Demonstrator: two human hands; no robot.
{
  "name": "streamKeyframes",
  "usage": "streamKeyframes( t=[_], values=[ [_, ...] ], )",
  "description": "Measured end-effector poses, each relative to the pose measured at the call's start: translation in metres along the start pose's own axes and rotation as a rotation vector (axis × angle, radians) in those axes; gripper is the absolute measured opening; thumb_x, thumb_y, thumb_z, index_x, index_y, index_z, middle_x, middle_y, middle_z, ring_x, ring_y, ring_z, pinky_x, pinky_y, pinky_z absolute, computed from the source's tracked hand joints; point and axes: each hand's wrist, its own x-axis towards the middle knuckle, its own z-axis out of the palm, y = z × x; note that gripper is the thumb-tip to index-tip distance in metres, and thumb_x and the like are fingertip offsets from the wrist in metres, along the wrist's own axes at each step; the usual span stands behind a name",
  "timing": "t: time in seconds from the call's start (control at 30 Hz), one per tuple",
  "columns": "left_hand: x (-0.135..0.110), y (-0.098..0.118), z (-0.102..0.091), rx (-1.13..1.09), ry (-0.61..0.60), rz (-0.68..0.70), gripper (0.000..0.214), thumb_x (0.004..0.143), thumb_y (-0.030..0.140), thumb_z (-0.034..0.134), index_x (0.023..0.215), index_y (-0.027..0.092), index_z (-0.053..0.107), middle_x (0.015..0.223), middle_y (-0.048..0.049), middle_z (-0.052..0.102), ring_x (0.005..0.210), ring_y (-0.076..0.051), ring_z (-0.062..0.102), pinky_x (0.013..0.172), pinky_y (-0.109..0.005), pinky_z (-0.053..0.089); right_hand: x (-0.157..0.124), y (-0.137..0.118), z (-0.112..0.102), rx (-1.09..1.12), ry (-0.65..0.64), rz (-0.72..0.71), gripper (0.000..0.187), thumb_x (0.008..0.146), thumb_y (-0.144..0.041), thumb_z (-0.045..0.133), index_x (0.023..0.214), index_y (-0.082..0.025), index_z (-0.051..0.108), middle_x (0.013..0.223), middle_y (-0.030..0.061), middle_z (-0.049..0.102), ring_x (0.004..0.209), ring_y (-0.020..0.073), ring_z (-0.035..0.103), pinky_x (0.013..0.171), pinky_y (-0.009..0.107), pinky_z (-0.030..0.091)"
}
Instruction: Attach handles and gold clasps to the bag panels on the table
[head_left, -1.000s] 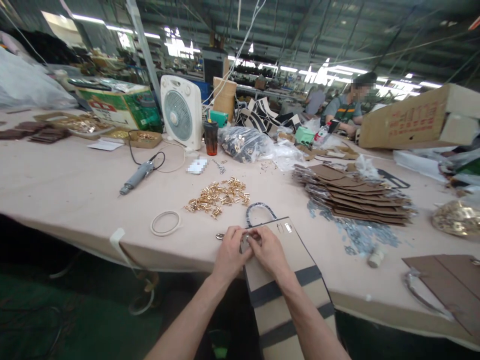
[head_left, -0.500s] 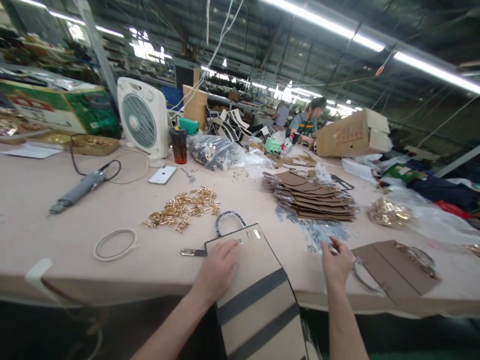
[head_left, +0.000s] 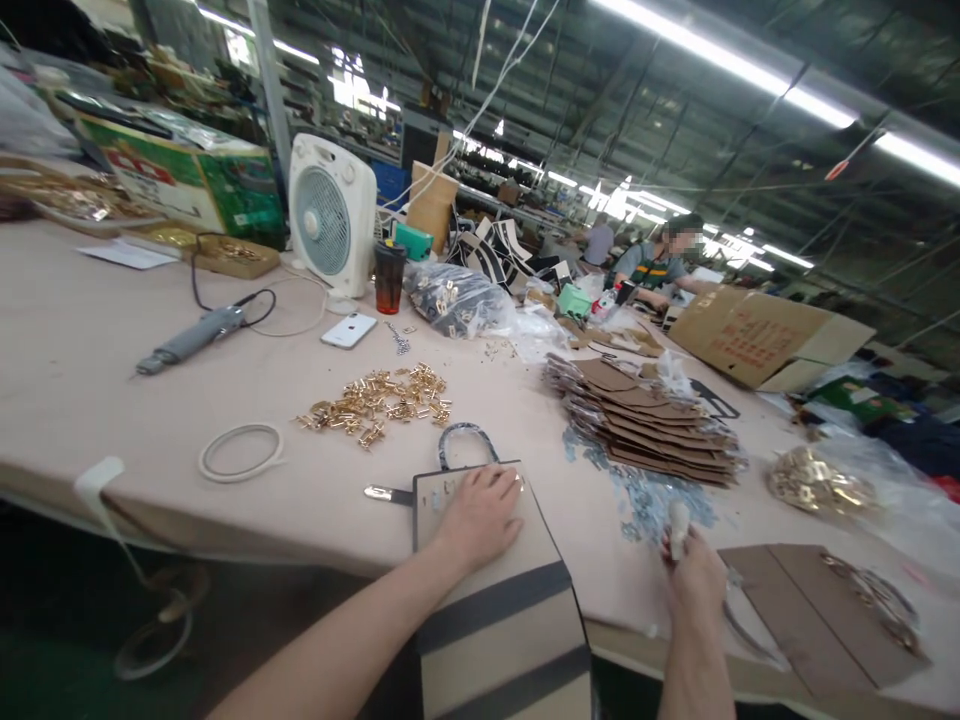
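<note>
A beige bag panel (head_left: 480,640) with dark stripes lies over the table's front edge and hangs down. A looped handle (head_left: 466,430) wrapped in clear film stands at its far edge, and a dark tab with a metal tip (head_left: 386,494) sticks out left. My left hand (head_left: 484,515) rests flat on the upper panel, fingers stretched near small metal fittings (head_left: 519,482). To the right, my right hand (head_left: 697,580) is closed around a pale, blunt-ended tool (head_left: 679,528); its lower part is hidden in the fist. Bluish small pieces (head_left: 649,510) lie just beyond that hand.
Gold metal fittings (head_left: 382,400) lie in a heap beyond the panel. Stacked brown pieces (head_left: 652,420) stand right; a brown panel (head_left: 810,610) lies nearer. A grey power screwdriver (head_left: 191,338), a tape roll (head_left: 240,452), a phone (head_left: 349,330) and a fan (head_left: 330,215) occupy the left.
My left hand has shifted right across the top of the panel, uncovering its left corner. The pale tool now shows upright in my right hand. The camera view has turned and tilted.
</note>
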Motion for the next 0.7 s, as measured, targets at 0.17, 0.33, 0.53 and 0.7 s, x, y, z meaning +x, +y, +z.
streamKeyframes(
  t=[0.17, 0.33, 0.53, 0.7],
  values=[
    [0.006, -0.002, -0.004, 0.013, -0.022, 0.012, 0.047, 0.098, 0.050, 0.056, 0.135, 0.020, 0.060, 0.147, -0.0077, 0.060, 0.133, -0.030, 0.047, 0.110, -0.047, 0.039, -0.054, -0.069, 0.068, 0.755, -0.464, 0.190, 0.042, 0.080, -0.056, 0.071, 0.101, -0.020, 0.064, 0.076, -0.0024, 0.059, 0.063, 0.0118, 0.058, 0.057, 0.024, 0.050],
    [0.007, -0.006, -0.007, 0.037, -0.029, 0.035, 0.042, 0.099, 0.048, 0.055, 0.132, 0.022, 0.060, 0.145, -0.0066, 0.061, 0.131, -0.030, 0.048, 0.106, -0.048, 0.041, -0.110, -0.115, 0.146, 0.867, -0.514, 0.149, 0.032, 0.083, -0.045, 0.081, 0.089, -0.020, 0.062, 0.056, -0.0127, 0.034, 0.045, 0.0046, 0.034, 0.043, 0.015, 0.032],
    [0.007, -0.008, -0.004, 0.018, -0.007, 0.044, 0.044, 0.099, 0.047, 0.056, 0.134, 0.021, 0.059, 0.149, -0.0051, 0.059, 0.131, -0.029, 0.048, 0.108, -0.047, 0.040, -0.129, -0.110, 0.181, 0.998, -0.465, 0.178, 0.040, 0.079, -0.043, 0.081, 0.072, -0.021, 0.048, 0.062, -0.0106, 0.041, 0.045, 0.0039, 0.036, 0.042, 0.017, 0.031],
    [0.007, -0.008, -0.004, -0.006, -0.010, 0.030, 0.043, 0.098, 0.045, 0.056, 0.134, 0.022, 0.059, 0.149, -0.0048, 0.059, 0.132, -0.029, 0.047, 0.110, -0.047, 0.039, -0.129, -0.096, 0.176, 1.042, -0.400, 0.120, 0.041, 0.091, -0.047, 0.065, 0.068, -0.021, 0.045, 0.057, -0.0111, 0.033, 0.040, 0.0044, 0.026, 0.039, 0.019, 0.025]
  ],
)
